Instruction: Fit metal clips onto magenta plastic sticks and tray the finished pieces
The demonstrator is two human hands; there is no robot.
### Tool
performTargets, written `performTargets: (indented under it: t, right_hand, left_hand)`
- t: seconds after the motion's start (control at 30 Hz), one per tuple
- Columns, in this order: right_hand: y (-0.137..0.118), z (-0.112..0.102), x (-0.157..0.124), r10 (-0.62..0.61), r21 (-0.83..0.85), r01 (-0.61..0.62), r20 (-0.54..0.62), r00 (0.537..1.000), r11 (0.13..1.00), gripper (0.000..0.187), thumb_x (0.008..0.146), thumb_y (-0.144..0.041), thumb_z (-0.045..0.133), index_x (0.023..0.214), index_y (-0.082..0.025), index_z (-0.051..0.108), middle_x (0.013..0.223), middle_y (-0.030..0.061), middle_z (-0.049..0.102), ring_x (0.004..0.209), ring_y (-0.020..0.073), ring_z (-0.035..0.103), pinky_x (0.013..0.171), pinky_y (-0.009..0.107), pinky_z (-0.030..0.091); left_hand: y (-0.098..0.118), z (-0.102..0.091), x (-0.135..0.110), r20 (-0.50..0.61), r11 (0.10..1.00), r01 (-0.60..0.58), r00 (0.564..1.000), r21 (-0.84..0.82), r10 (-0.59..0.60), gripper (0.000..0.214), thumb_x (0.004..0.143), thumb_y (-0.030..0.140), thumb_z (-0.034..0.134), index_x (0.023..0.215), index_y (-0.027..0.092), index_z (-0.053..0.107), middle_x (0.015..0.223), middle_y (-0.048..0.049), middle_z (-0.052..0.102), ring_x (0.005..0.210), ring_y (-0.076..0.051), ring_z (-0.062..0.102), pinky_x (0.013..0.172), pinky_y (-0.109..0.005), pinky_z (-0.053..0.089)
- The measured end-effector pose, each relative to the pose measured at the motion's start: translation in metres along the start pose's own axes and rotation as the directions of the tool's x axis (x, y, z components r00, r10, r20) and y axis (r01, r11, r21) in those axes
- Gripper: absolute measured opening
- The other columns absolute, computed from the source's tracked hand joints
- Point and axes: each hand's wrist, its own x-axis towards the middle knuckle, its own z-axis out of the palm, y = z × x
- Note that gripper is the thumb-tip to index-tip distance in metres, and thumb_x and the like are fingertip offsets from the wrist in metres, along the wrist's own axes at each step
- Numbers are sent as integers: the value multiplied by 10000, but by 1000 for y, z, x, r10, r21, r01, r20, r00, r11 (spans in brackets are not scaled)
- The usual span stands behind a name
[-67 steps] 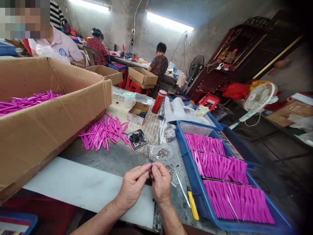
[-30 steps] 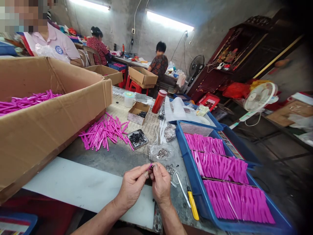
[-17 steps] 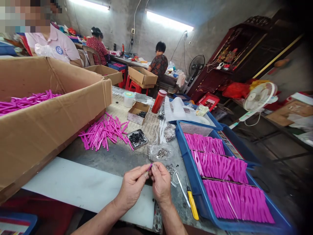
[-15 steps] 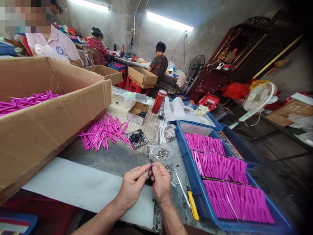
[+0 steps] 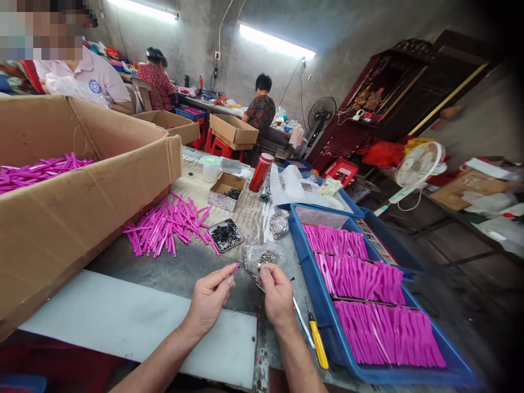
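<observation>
L hand (image 5: 209,301) grips pink strip (image 5: 235,268); R hand (image 5: 279,297) is nr. bag (image 5: 254,254) w/ metal pcs (image 5: 268,257) on table (image 5: 110,259), can't tell its grip.

- Left hand (image 5: 209,301) and right hand (image 5: 280,299): 2 hands.
- Magenta strip (image 5: 234,268) in the left hand: 1.
- Rows of magenta strips (image 5: 388,334) in the blue crate (image 5: 313,286): 3.
- Yellow-handled screwdriver (image 5: 319,344): 1.
- Clear bags of metal parts (image 5: 279,225): 2.
- Red flask (image 5: 261,173): 1.
- Lidded tub (image 5: 210,170): 1.
- Small carton (image 5: 221,200): 1.
- Tray of black parts (image 5: 226,234): 1.
- Large cardboard boxes (image 5: 90,218): 3.
- Fluorescent tubes (image 5: 278,40): 2.
- Fans (image 5: 420,165): 2.
- Co-workers (image 5: 262,112): 3.
</observation>
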Motion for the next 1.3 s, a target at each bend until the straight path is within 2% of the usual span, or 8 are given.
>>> performTargets:
  t: [0.07,0.13,0.27,0.33,0.5,0.6,0.83,1.3]
  right_hand:
    - [-3,-14,18,-101,-286,104,24,995,953,206,777,-311,412,711,-160,536,589,-8,494,565,131,451,540,232,342]
    - [-5,-25,36,-134,-567,184,129,983,803,207,783,-238,390,705,-163,566,668,29,556,660,154,499,618,246,352]
    - [-2,-33,61,89,-885,229,288,954,405,227,770,-172,377,781,-165,604,770,83,599,735,186,537,649,258,356]
    - [0,-32,68,171,-904,279,346,923,324,235,760,-171,383,804,-165,614,816,97,610,772,197,545,652,258,357]
    - [10,-20,81,281,-860,368,473,835,354,199,684,-166,459,704,-180,657,736,73,654,706,184,578,565,222,349]
    - [18,-13,86,323,-855,373,490,810,360,207,662,-173,474,736,-152,666,741,101,660,680,189,586,527,221,339]
    - [21,-10,84,310,-852,378,493,813,362,262,672,-145,418,779,-124,656,794,137,652,717,196,587,536,226,331]
    - [12,-20,77,240,-831,383,500,832,404,238,734,-135,386,761,-152,622,783,76,642,728,170,565,574,219,320]
  left_hand:
    - [-7,-2,5,-10,1000,-16,1000,23,16,335,665,252,548,948,94,633,540,-11,555,341,-36,360,310,-152,296]
    - [-15,-4,7,-12,997,-46,999,67,47,317,674,235,531,946,111,636,570,-20,581,367,-51,406,327,-155,326]
    - [-26,-7,9,9,980,-104,995,170,104,287,695,209,511,946,157,639,717,-49,634,510,-98,525,396,-164,403]
    - [-28,-8,10,22,970,-129,992,205,127,282,704,200,504,951,169,636,792,-58,638,579,-115,553,431,-170,430]
    - [-26,-10,12,50,952,-172,985,253,165,281,715,186,491,958,180,632,820,-55,638,655,-136,574,511,-190,468]
    - [-26,-10,13,51,945,-184,983,269,177,278,712,184,493,950,177,637,771,-48,635,621,-130,566,523,-195,469]
    - [-26,-9,12,64,939,-205,979,276,194,277,719,177,482,948,170,639,739,-42,621,608,-123,553,548,-201,462]
    - [-25,-11,11,57,936,-204,979,287,196,280,714,179,482,947,175,638,748,-38,626,626,-127,556,577,-207,463]
